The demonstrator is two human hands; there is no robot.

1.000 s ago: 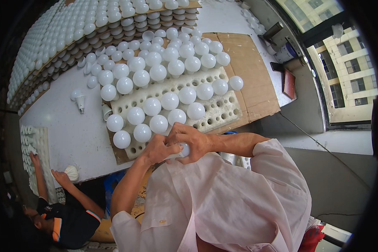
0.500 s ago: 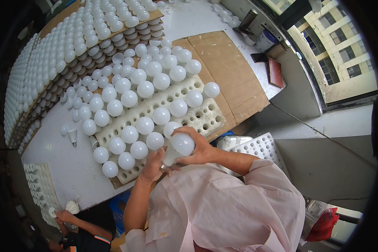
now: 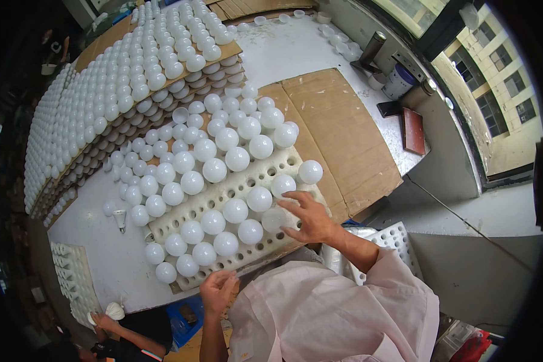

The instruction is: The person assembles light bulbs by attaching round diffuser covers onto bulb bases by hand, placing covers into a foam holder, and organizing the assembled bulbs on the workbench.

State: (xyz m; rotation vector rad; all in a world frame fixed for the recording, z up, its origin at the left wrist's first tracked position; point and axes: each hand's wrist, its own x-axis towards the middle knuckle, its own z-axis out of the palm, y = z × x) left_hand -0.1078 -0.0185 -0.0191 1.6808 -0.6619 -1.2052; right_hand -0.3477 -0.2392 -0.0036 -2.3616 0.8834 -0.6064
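Note:
My right hand is over the near right part of a white foam tray, its thumb and fingers spread around a light bulb. That bulb sits in the tray and looks greyer than the glossy white ones around it. The fingers do not close on it. Lower and to the left, my left hand hangs near the tray's front edge, fingers loosely curled together, with nothing visible in them. More round white bulbs stand in two rows in this tray. Another foam tray behind it also carries bulbs.
Stacked boards full of white bulb covers rise at the far left. Flat brown cardboard lies right of the trays. A single bulb lies on the table at left. At lower left, another person's hand is beside a white foam tray.
The bulb held between both hands now stands in the near tray. My right hand has moved right and opened around it; my left hand has come away and dropped lower. The view has shifted.

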